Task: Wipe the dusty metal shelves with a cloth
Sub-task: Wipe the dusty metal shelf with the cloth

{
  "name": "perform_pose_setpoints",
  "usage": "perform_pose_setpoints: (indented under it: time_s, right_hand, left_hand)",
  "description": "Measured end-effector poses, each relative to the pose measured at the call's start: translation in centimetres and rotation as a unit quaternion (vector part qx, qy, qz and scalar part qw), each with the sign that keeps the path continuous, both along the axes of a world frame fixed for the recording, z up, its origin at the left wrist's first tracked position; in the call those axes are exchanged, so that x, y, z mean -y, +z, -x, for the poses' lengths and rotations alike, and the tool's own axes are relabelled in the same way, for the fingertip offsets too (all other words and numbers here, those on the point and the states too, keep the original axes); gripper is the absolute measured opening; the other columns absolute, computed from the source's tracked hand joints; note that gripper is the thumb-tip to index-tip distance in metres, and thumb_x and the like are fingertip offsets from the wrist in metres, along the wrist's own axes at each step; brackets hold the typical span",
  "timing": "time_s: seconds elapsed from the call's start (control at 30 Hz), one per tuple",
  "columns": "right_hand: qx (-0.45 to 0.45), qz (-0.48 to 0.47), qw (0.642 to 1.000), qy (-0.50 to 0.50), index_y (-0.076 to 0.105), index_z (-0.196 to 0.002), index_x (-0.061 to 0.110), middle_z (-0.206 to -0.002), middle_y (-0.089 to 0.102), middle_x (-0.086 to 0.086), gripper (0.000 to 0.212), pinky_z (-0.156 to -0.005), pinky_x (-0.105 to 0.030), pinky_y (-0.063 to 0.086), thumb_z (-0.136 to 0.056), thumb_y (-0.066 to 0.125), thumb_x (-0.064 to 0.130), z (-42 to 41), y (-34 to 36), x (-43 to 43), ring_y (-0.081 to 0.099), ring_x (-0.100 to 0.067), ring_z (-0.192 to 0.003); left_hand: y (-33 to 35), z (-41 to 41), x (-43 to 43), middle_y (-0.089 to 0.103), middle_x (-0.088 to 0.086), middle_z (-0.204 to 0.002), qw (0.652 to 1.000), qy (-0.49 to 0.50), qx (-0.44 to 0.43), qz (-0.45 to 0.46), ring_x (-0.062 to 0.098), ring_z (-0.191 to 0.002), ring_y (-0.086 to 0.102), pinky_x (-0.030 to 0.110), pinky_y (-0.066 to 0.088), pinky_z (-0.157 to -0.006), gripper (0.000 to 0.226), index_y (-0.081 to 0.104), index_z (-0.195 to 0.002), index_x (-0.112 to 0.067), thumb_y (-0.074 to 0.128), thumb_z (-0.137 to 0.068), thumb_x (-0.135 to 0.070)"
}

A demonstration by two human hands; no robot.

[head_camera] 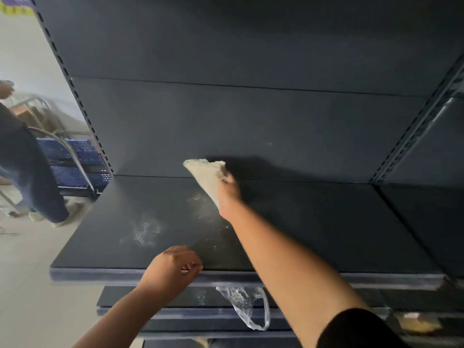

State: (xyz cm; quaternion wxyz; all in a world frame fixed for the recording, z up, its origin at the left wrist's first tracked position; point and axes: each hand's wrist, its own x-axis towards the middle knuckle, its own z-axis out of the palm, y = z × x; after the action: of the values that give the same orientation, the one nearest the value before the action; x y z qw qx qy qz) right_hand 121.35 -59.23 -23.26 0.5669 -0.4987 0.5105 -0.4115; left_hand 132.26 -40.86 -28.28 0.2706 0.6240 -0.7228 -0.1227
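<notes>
On the shelf [313,234]: dust patches are seen.
Cloth [206,177]: soft, light, floppy; best bunched at one end.
Right hand [228,194]: closed around the cloth.
Left hand [173,267]: curled at the shelf edge; nothing is seen in it.

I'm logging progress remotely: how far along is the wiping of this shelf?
Early to midway, at a guess. In hand: the right hand holds the cloth near the back of the top shelf, while the left hand rests on its front edge. Left: pale dust smudges remain on the left half, and the lower shelf, with a plastic bag hanging over it, looks dusty.
</notes>
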Motion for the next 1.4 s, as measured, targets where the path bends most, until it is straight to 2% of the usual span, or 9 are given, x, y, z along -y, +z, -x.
perform_pose_setpoints:
  time_s: [0.1,0.17,0.27,0.37,0.6,0.7,0.83,1.13,1.4]
  right_hand:
    - [0.113,0.011,0.991,-0.068,0.061,-0.095,0.027,-0.068,0.066,0.025,0.030,-0.066,-0.006,0.046,-0.098,0.036,0.010,7.3,2.2,0.0,0.058,0.012,-0.068]
    - [0.146,0.039,0.973,-0.177,0.067,-0.091,0.022,-0.071,0.073,0.015,0.031,-0.068,-0.016,0.055,-0.097,0.039,0.008,12.4,2.8,-0.7,0.068,-0.001,-0.067]
    - [-0.090,0.116,0.951,-0.272,0.057,-0.122,0.020,-0.112,0.066,-0.003,0.033,-0.093,-0.037,0.050,-0.094,0.044,0.007,19.4,0.9,-2.9,0.063,-0.018,-0.097]
    - [-0.314,0.087,0.921,-0.215,0.053,-0.128,0.021,-0.121,0.061,-0.015,0.035,-0.083,-0.035,0.043,-0.095,0.041,0.014,22.5,-1.7,-5.6,0.058,-0.031,-0.100]
    - [-0.520,0.101,0.848,-0.008,0.051,-0.130,0.034,-0.125,0.056,-0.013,0.050,-0.083,-0.037,0.047,-0.091,0.037,0.006,6.7,-5.4,-10.5,0.060,-0.037,-0.098]
    - [-0.425,0.084,0.901,0.031,0.051,-0.130,0.032,-0.124,0.057,-0.012,0.049,-0.087,-0.034,0.046,-0.090,0.039,0.008,-4.3,-5.1,-12.8,0.058,-0.036,-0.102]
    - [-0.080,-0.009,0.996,0.030,0.056,-0.122,0.029,-0.106,0.066,0.002,0.034,-0.076,-0.027,0.044,-0.093,0.042,0.015,-14.1,-2.7,-15.8,0.058,-0.021,-0.095]
    - [0.180,0.006,0.966,-0.185,0.057,-0.121,0.019,-0.112,0.067,-0.008,0.030,-0.091,-0.044,0.052,-0.096,0.043,0.012,-5.4,1.0,-12.3,0.065,-0.028,-0.099]
    - [-0.329,0.115,0.907,-0.236,0.053,-0.127,0.021,-0.109,0.065,-0.016,0.039,-0.078,-0.033,0.041,-0.094,0.036,0.008,5.7,-0.8,-6.9,0.058,-0.033,-0.092]
  left_hand:
    - [0.3,-2.8,-0.6,0.054,-0.019,-0.062,1.000,0.008,0.012,-0.003,-0.003,-0.064,0.047,0.010,0.036,-0.056,0.021,0.066,-0.068,-0.028,0.053,-0.073,-0.043]
    - [0.4,-4.5,-1.1,0.052,-0.021,-0.061,1.000,0.019,0.008,-0.012,-0.007,-0.062,0.048,0.008,0.035,-0.053,0.022,0.067,-0.068,-0.028,0.052,-0.072,-0.044]
    - [0.4,-6.7,-1.7,0.047,-0.026,-0.061,1.000,0.022,0.003,-0.018,-0.013,-0.062,0.051,0.003,0.034,-0.051,0.015,0.069,-0.068,-0.027,0.059,-0.073,-0.038]
    - [0.4,-9.0,-2.4,0.048,-0.027,-0.061,0.999,0.036,0.001,-0.017,-0.009,-0.057,0.051,0.003,0.032,-0.052,0.010,0.068,-0.067,-0.027,0.063,-0.071,-0.033]
    - [0.2,-13.4,-4.6,0.064,-0.012,-0.070,0.998,0.047,0.040,0.016,0.012,-0.066,0.058,0.019,0.042,-0.057,0.006,0.070,-0.073,-0.027,0.065,-0.074,-0.026]
    - [0.1,-15.3,-5.9,0.070,-0.008,-0.082,0.998,0.033,0.056,0.014,0.018,-0.074,0.061,0.029,0.049,-0.065,0.012,0.072,-0.086,-0.027,0.066,-0.075,-0.025]
    - [0.1,-16.7,-7.4,0.067,-0.014,-0.099,0.998,-0.001,0.059,-0.002,0.011,-0.090,0.057,0.024,0.045,-0.079,0.029,0.067,-0.104,-0.033,0.071,-0.078,-0.022]
    - [-0.2,-17.1,-7.9,0.066,-0.010,-0.111,0.999,-0.017,0.026,-0.015,0.012,-0.102,0.053,0.025,0.043,-0.090,0.031,0.066,-0.111,-0.030,0.067,-0.081,-0.022]
    - [0.3,-16.9,-7.2,0.068,-0.011,-0.098,0.999,0.004,0.005,-0.039,0.011,-0.090,0.055,0.029,0.049,-0.081,0.020,0.070,-0.096,-0.030,0.066,-0.080,-0.019]
